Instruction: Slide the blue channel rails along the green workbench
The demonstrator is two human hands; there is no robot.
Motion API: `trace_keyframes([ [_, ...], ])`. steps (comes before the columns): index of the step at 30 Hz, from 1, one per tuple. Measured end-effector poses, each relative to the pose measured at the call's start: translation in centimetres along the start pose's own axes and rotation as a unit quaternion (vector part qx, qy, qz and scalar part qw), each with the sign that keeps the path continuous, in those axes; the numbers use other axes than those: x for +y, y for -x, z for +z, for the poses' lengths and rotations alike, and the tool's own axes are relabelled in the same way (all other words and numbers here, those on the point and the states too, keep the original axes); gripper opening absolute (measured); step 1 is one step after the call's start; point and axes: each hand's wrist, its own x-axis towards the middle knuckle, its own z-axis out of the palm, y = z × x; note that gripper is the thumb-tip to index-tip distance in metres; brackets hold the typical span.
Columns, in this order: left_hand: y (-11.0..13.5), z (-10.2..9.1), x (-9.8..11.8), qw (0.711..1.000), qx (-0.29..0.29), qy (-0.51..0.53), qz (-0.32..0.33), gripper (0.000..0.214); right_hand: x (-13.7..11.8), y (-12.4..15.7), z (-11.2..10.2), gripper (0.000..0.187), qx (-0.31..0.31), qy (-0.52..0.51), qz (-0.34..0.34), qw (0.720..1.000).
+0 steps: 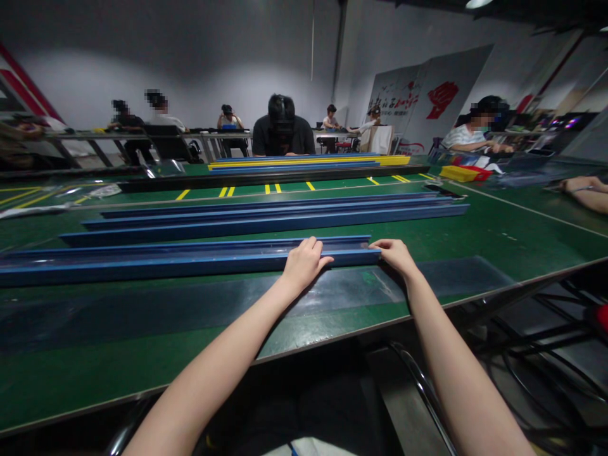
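A long blue channel strip (190, 261) with raised side walls lies across the green table in front of me. My left hand (305, 261) is closed over its near wall close to the right end, thumb on the near side and fingers inside the channel. At that right end, my right hand (393, 253) is closed with its fingertips against the corner of the strip; anything thin between them is hidden. Under my wrists and along the near edge lies a flat, clear plastic sheet (199, 307).
More blue channel strips (266, 223) lie parallel just behind. Farther back are a dark strip (266, 179), yellow strips (399, 161) and a yellow tray (458, 173). A person (284, 126) sits opposite; another person's hand (584, 183) rests at the right. Metal chair frames (527, 361) stand below the table edge.
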Motion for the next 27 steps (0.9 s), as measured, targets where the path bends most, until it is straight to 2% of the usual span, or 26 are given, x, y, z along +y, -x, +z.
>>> trace_keyframes([
  [9,-0.2,-0.4,-0.1,0.999,-0.026,0.029,-0.019,0.031,0.0,0.2,0.0,0.022,0.004,-0.004,0.002,1.0],
  [15,-0.2,-0.7,0.0,0.999,-0.042,0.013,-0.015,0.032,0.0,-0.2,-0.1,0.026,0.053,-0.037,-0.027,0.998],
  [18,-0.2,-0.7,-0.2,0.999,-0.041,0.003,0.002,0.032,-0.6,0.2,0.0,0.033,0.024,-0.066,-0.054,0.996],
  [21,-0.2,-0.8,-0.5,0.999,-0.043,0.002,0.024,0.028,-1.3,0.9,0.1,0.038,0.004,-0.041,-0.093,0.995],
  [27,-0.1,-1.6,-1.3,0.997,-0.064,0.015,0.042,0.019,-2.1,1.6,0.2,0.039,0.018,0.037,-0.166,0.985],
])
